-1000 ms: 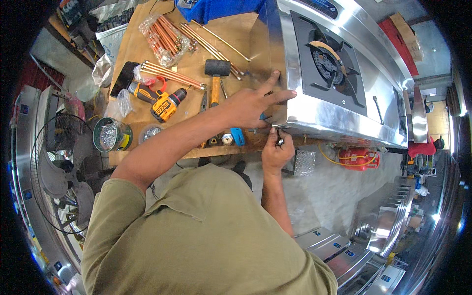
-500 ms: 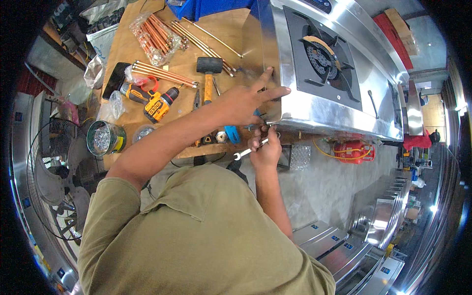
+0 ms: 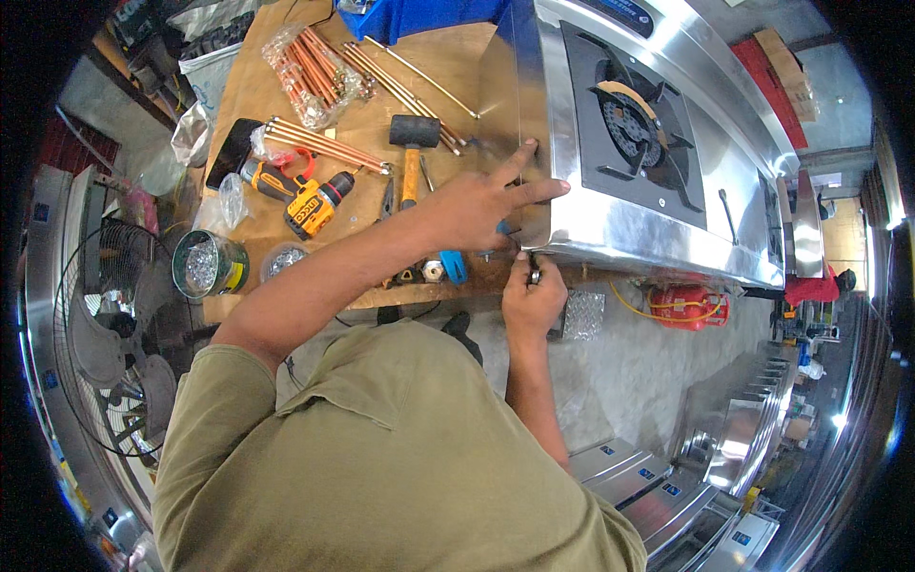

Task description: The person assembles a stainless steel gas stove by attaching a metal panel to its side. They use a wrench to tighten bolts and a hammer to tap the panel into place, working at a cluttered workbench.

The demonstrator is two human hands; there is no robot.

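Note:
At the near left corner of a stainless-steel gas stove [image 3: 610, 219], my left hand [image 3: 477, 205] lies with its index and middle fingers stretched apart against the side panel and edge. Its other fingers are partly hidden at the corner. Just below that corner, my right hand [image 3: 534, 303] is closed on a wrench [image 3: 535, 276]; only a small metal end shows between the fingers, and most of the tool is hidden. What the wrench meets under the stove's edge cannot be made out. A blue tool part [image 3: 454, 267] lies beside my left wrist.
On the wooden table [image 3: 367, 214] lie a yellow cordless drill [image 3: 310, 205], a black-headed mallet [image 3: 415, 131], copper tubes [image 3: 319, 76] and a tin of small metal parts [image 3: 202, 267]. A blue bin [image 3: 429, 21] stands behind. A fan [image 3: 114, 334] is at left, a red gas cylinder [image 3: 679, 307] below the stove.
My right hand has turned and drawn its fingers in, so the wrench, earlier sticking out to the left, is now mostly hidden. My left hand stays braced on the stove. The view has shifted slightly.

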